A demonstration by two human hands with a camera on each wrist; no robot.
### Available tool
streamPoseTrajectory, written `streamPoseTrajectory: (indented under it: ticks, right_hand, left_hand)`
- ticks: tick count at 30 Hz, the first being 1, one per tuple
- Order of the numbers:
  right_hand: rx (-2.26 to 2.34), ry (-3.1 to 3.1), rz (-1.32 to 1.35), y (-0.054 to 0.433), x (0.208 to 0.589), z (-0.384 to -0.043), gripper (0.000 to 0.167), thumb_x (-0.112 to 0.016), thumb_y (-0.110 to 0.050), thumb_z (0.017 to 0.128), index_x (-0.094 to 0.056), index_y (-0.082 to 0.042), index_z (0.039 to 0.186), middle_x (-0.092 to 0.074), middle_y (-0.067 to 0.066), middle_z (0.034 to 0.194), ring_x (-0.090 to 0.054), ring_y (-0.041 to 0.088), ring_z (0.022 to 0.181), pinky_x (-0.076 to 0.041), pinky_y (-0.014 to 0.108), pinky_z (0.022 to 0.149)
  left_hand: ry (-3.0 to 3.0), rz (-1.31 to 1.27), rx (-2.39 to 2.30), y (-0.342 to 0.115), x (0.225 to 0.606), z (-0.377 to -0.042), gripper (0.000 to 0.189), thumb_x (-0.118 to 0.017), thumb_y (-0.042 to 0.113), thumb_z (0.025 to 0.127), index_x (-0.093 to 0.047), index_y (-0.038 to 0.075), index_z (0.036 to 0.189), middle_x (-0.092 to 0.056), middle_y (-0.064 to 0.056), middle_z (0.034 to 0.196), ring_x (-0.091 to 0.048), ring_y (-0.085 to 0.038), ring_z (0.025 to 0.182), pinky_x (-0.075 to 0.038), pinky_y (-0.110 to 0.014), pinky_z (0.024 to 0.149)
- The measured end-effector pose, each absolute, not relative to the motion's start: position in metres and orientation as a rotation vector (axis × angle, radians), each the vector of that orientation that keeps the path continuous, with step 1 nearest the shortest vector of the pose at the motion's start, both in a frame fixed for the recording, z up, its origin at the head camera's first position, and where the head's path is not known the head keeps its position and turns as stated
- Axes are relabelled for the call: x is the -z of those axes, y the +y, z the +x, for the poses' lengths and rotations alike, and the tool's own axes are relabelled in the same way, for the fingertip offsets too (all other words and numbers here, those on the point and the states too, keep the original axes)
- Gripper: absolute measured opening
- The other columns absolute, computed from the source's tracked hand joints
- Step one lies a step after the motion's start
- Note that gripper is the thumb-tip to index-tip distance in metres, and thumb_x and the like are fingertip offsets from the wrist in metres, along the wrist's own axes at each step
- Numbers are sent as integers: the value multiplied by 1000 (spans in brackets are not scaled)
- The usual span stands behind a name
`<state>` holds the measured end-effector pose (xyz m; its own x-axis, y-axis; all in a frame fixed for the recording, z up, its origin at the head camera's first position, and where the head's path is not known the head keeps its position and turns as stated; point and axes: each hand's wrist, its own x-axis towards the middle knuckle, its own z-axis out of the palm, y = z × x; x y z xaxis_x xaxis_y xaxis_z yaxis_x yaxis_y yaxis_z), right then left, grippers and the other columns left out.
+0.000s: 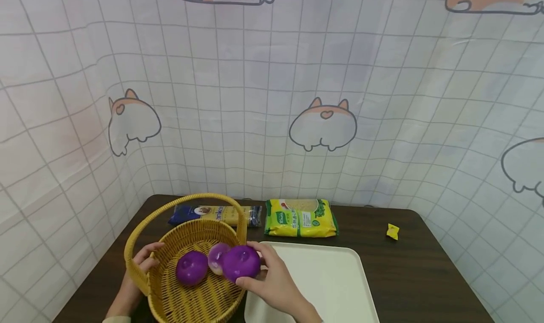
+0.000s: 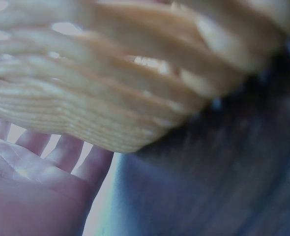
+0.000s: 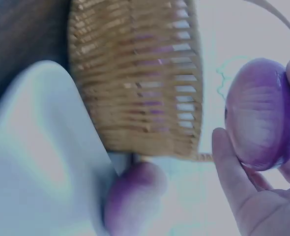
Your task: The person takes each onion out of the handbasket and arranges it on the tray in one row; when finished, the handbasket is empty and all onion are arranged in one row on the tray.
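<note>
1) Golden-yellow round woven basket (image 1: pixel 197 299) w/ tall arched handle (image 1: pixel 208 195); on L part of dark-brown wood-grain table (image 1: pixel 416 276).

2) Glossy deep-purple onion-shaped item (image 1: pixel 241 263), flat pale lined face visible in R wrist view; held btw thumb & fingers of R hand (image 1: pixel 276 278), just above basket rim at 3 o'clk. Hand spread approx. to item's width.

3) L hand (image 1: pixel 145 262), pale sleeve cuff (image 1: pixel 116 319) at wrist: holding basket at 9–10 o'clk, 2 digits bent at rim in head view; other fingers spread along outer wall in L wrist view.

4) Inside basket, 2 more: glossy purple round item (image 1: pixel 191 268) nr. centre, toward 11 o'clk; paler mauve-&-cream round item (image 1: pixel 216 261) toward 1–2 o'clk, partly hidden behind held item.

5) Another purple-&-pale rounded item (image 3: pixel 135 199), R wrist view only: beside basket, at tray edge; blurred, exact resting place unclear.

6) Cream-white rectangular tray w/ rounded corners (image 1: pixel 327 276), just beside basket at 3–4 o'clk.

7) Back of table: long blue-&-gold plastic packet (image 1: pixel 229 215), basket's 12 o'clk, partly behind handle; yellow-&-green plastic bag w/ clear window (image 1: pixel 299 219), tray's 12 o'clk; small yellow wrapped piece (image 1: pixel 393 231), tray's 2 o'clk, well apart.

8) Backdrop: white grid-print cloth (image 1: pixel 238 139) w/ corgi drawings.
</note>
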<state>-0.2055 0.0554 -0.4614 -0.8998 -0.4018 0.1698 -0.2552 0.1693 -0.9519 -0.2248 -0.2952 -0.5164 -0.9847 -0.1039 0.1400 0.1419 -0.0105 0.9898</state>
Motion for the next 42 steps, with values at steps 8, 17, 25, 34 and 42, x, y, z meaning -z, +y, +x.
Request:
streamPoseTrajectory:
  ticks: [8, 17, 25, 34, 42]
  right_hand:
    - [1805, 2401, -576, 77, 460, -216, 80, -81, -33, 80, -39, -22, 147, -46, 12, 136, -58, 23, 103, -55, 31, 80]
    - [1770, 2554, -556, 105, 468, -229, 69, -80, -33, 80, -48, -21, 140, -45, 12, 133, -53, 29, 114, -53, 30, 82]
    - [1619, 2709, -296, 126, 479, -242, 74, -81, -37, 77, -50, -11, 139, -47, 18, 134, -53, 34, 116, -52, 47, 88]
    - [1536, 2728, -192, 140, 490, -247, 76, -84, -33, 73, -52, -6, 136, -54, 15, 126, -55, 31, 109, -51, 48, 87]
    - [1547, 2681, -159, 143, 499, -250, 77, -86, -30, 71, -52, -7, 136, -57, 14, 124, -57, 30, 106, -51, 47, 85]
  left_hand:
    - [-2066, -59, 2130, -298, 521, -228, 35, -43, -8, 91, -52, -9, 125, -59, 13, 116, -60, -6, 100, -52, -24, 77]
    - [-2077, -51, 2117, -300, 523, -229, 36, -43, -8, 91, -49, -11, 126, -59, 13, 116, -60, -8, 98, -53, -26, 75]
    - [-2094, -32, 2102, -300, 521, -228, 35, -43, -7, 91, -53, -8, 125, -58, 14, 116, -60, -8, 98, -54, -27, 75]
    - [-2099, -12, 2109, -298, 517, -228, 35, -44, -6, 91, -60, 2, 122, -57, 12, 118, -60, -7, 100, -53, -26, 76]
    - [-2098, 0, 2105, -296, 513, -225, 35, -44, -7, 91, -62, 4, 120, -57, 12, 117, -60, -6, 100, -53, -26, 76]
